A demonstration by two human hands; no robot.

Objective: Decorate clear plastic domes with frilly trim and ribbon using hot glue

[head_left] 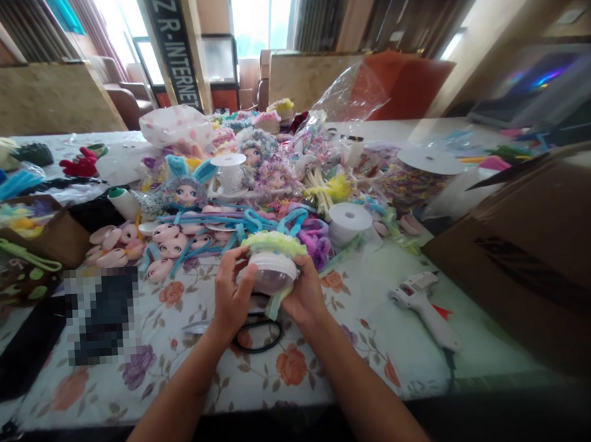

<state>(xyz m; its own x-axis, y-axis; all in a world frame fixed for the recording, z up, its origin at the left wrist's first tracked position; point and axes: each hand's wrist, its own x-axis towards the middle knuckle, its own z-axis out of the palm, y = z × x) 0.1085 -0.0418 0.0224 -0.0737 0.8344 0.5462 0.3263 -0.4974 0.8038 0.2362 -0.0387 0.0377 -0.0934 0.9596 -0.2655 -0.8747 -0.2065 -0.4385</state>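
A small round piece point(273, 269), with white lace round a clear dome and a pale green ruffle along its far edge, is held above the flowered tablecloth. My left hand point(234, 295) grips its left side with bent fingers and thumb. On the opposite side, my right hand point(306, 290) has its fingers closed round the rim. A pale green strip point(275, 305) hangs from the piece between my hands. Below lie scissors with black handles point(258, 336), partly hidden by my left hand.
A white glue gun point(425, 303) lies at the right, near a big cardboard box point(533, 260). Doll faces point(169, 245), a white ribbon spool point(349, 219) and fluffy trims crowd the table beyond my hands. A dark blurred object point(105, 312) is at the left.
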